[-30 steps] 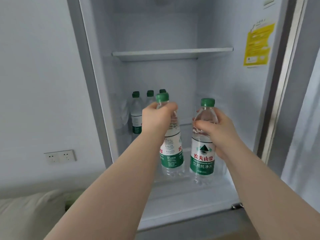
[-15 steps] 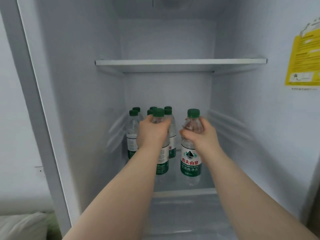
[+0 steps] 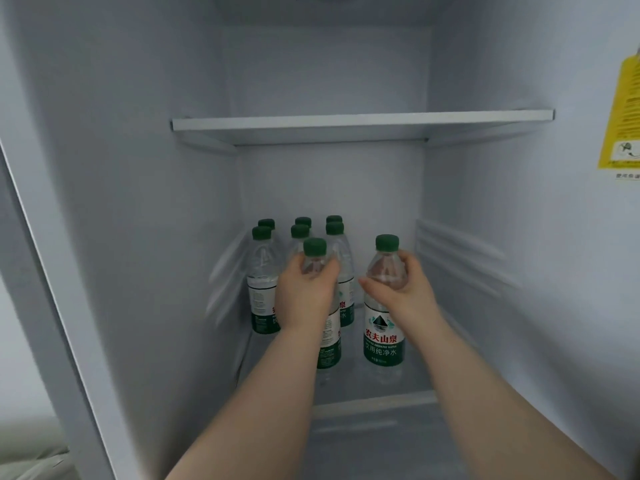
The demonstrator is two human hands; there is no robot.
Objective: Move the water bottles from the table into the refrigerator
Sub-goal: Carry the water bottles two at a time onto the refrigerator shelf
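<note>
left hand [image 3: 306,292] grip closed on clear green-capped water bottle [image 3: 327,337] | right hand [image 3: 403,289] grip closed on second clear bottle [image 3: 383,336], both near on glass refrigerator shelf [image 3: 374,398] | risk: left bottle may knock upright far bottles [image 3: 263,282] just behind

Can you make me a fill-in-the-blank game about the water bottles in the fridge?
1. Every clear plastic water bottle has a cap coloured ____.
2. The left hand and the right hand each hold ____ bottle.
3. The white shelf above the bottles has ____ on it.
4. The sticker on the fridge's right wall is coloured ____.

Missing words: green; one; nothing; yellow
</note>
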